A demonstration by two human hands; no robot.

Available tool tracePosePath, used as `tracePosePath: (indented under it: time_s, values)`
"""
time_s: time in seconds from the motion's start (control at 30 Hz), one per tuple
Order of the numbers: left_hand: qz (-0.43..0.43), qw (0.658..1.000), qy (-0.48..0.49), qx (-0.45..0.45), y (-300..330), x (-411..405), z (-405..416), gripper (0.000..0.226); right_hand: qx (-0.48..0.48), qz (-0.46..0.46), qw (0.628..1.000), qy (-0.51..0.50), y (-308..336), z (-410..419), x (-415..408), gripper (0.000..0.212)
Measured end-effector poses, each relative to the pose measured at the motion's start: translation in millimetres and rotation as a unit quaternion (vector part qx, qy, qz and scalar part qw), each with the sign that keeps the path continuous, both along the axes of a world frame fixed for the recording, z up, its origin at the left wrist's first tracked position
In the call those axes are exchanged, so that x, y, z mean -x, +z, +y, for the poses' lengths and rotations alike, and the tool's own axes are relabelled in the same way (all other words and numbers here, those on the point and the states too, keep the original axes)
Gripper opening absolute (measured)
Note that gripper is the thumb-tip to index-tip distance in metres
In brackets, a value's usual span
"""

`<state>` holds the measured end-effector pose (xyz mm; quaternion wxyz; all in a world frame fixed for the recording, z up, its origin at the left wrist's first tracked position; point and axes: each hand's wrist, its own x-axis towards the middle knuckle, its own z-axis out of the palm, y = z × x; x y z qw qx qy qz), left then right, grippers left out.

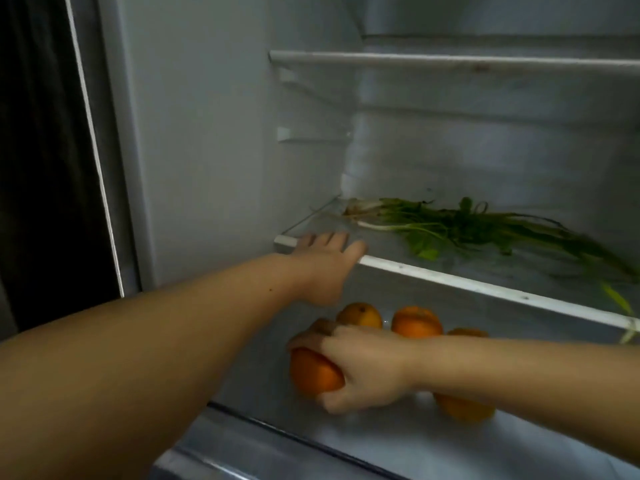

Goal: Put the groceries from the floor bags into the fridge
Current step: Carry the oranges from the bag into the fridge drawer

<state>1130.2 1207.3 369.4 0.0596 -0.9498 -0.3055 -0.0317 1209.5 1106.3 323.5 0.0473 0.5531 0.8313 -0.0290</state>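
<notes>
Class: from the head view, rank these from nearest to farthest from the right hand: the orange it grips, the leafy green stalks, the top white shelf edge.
1. Round orange, gripped in the right hand.
2. Leafy green stalks, on the shelf above.
3. Top white shelf edge, highest up.

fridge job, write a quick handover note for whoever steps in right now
Left hand: open, fingers resting on the front edge of the middle shelf.
Right hand: fingers curled round an orange, low over the bottom shelf.
Already in: greens lying on the middle shelf; four other oranges on the bottom shelf behind and beside the hand.
Top shelf: nothing visible on it.
Left: set down the held orange, then fetch more. The floor bags are out of view, so what remains cannot be told.
</notes>
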Motion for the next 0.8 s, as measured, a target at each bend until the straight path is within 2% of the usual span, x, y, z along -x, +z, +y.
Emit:
tracePosePath:
  time_s: [0.17,0.47,0.57,0.63,0.7,0.73,0.8]
  values:
    - [-0.015,1.0,-0.014,-0.02,-2,0,2,0.073,-0.011,0.023,1.0,-0.005,-23,4,-1,0.076]
    - [0.005,0.999,-0.004,-0.047,-1,1,-5,0.077,0.037,-0.042,0.997,-0.058,3,-20,-1,0.081]
    - [0.028,0.999,0.0,-0.036,6,4,-9,0.071,0.064,-0.042,0.994,-0.08,38,-37,-3,0.061]
    - [0.047,0.999,0.006,-0.002,16,6,-11,0.065,0.146,-0.034,0.981,-0.127,68,-38,-7,0.042]
    - [0.046,0.998,0.012,0.028,34,9,-16,0.053,0.248,0.023,0.947,-0.204,100,-36,-14,0.023]
    - [0.034,0.999,0.019,0.03,44,11,-20,0.044,0.258,0.058,0.936,-0.234,114,-36,-19,0.017]
    - [-0.015,1.0,0.022,0.001,66,19,-34,0.034,0.188,0.121,0.94,-0.258,140,-43,-25,0.018]
